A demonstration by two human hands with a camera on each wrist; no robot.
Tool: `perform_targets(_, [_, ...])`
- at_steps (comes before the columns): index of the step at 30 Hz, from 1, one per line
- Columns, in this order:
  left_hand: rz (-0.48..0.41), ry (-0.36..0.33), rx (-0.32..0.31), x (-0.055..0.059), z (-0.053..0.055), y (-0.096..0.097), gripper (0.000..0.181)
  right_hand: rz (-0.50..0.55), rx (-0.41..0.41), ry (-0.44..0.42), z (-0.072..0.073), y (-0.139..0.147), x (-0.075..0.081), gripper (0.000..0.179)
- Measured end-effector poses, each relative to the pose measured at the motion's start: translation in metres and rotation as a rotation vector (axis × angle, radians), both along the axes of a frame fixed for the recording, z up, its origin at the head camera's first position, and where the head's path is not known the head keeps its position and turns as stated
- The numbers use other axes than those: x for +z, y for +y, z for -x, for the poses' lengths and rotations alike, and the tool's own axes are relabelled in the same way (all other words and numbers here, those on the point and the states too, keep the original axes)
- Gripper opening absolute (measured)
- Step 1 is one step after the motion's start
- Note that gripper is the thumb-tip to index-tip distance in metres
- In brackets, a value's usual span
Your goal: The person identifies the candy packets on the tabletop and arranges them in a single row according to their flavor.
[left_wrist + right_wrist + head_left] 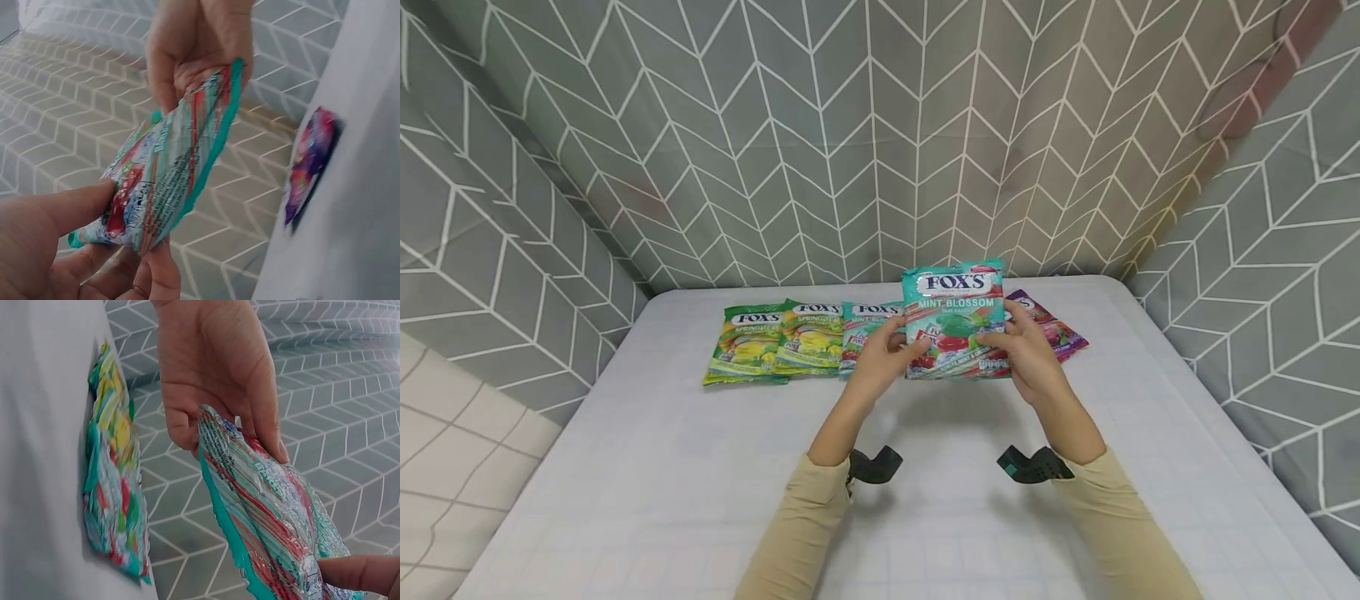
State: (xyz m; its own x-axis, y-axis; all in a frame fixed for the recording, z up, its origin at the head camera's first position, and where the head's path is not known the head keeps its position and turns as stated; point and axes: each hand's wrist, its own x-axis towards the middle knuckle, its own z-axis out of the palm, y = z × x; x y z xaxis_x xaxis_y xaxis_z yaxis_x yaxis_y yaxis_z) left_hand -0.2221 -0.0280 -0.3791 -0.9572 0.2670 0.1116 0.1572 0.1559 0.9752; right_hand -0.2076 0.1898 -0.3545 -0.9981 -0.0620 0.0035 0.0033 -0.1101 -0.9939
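Observation:
Both hands hold up one teal Fox's Mint Blossom candy bag (955, 312), its printed front turned toward the head camera. My left hand (883, 354) grips the left edge, thumb on the front and fingers behind. On the opposite edge, my right hand (1030, 350) pinches the bag the same way. The wrist views show the bag's crimped teal lower edge and striped underside raised off the table. Behind it, a second Mint Blossom bag (855, 333) lies partly hidden by the left hand. A purple candy bag (1060, 335) lies partly covered behind the right hand.
Two yellow-green Spring Tea candy bags (748, 346) (811, 340) lie overlapping at the left of the row. The white table (700, 467) ends at a grey patterned curtain (850, 167) behind, with similar cloth on both sides.

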Motion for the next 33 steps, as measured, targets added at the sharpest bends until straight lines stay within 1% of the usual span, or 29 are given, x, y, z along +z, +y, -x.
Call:
perform_targets(3, [-0.016, -0.005, 0.013, 0.004, -0.001, -0.008, 0.053, 0.005, 0.003, -0.002, 0.002, -0.008, 0.003, 0.064])
perform_targets(7, [-0.030, 0.009, 0.028, 0.007, -0.001, -0.014, 0.052, 0.006, 0.003, -0.008, 0.004, -0.014, 0.006, 0.061])
perform_targets(11, [-0.043, 0.042, 0.040, 0.007, -0.001, -0.016, 0.048, 0.006, 0.010, -0.014, 0.005, -0.017, 0.007, 0.057])
perform_targets(18, [-0.034, 0.068, 0.058, 0.009, -0.002, -0.016, 0.043, 0.001, 0.003, 0.006, 0.004, -0.020, 0.006, 0.051])
perform_targets(20, [-0.024, 0.066, 0.061, 0.019, -0.008, -0.015, 0.040, 0.003, 0.005, 0.017, 0.003, -0.020, 0.007, 0.051])
perform_targets(23, [-0.026, 0.061, 0.071, 0.019, -0.007, -0.015, 0.038, -0.013, 0.000, 0.032, 0.002, -0.021, 0.008, 0.052])
perform_targets(25, [-0.040, 0.058, 0.066, 0.019, -0.007, -0.016, 0.036, -0.035, -0.006, 0.042, 0.002, -0.022, 0.008, 0.053])
perform_targets(27, [-0.073, 0.045, 0.052, 0.010, 0.000, -0.017, 0.039, -0.069, -0.020, 0.053, 0.001, -0.023, 0.009, 0.053])
perform_targets(31, [-0.110, 0.017, 0.028, 0.010, 0.000, -0.018, 0.041, -0.133, -0.042, 0.088, -0.002, -0.023, 0.010, 0.050])
perform_targets(33, [-0.121, 0.013, 0.023, 0.010, -0.001, -0.018, 0.042, -0.143, -0.048, 0.097, -0.003, -0.023, 0.009, 0.048])
